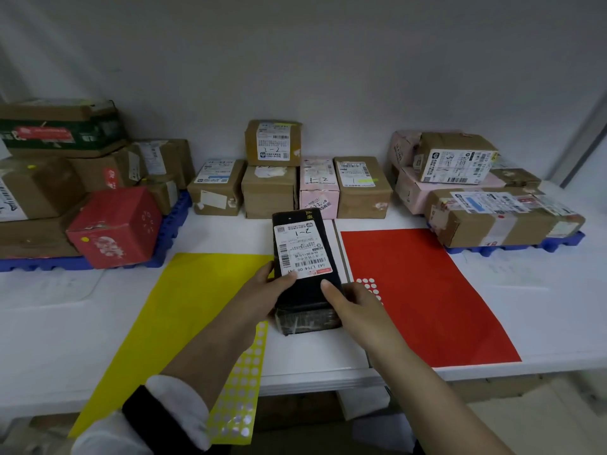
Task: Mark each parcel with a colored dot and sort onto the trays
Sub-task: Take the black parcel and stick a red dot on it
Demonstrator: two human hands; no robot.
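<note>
A long black parcel [303,290] with a white label marked "2-1" lies between the two sticker sheets, at the table's middle. My left hand [262,292] grips its left side, thumb on the label's near corner. My right hand [353,302] holds the right side, thumb on top of the parcel. The yellow sticker sheet [184,310] lies to the left, its near strip showing several peeled spots. To the right lies the red sticker sheet [427,290], with peeled spots at its near left.
Several unsorted parcels [272,188] stand in a row against the back wall. A blue tray [170,231] at the left holds stacked boxes, a red box among them. Another blue tray [525,246] at the right carries brown and pink parcels. The table's front edge runs below my forearms.
</note>
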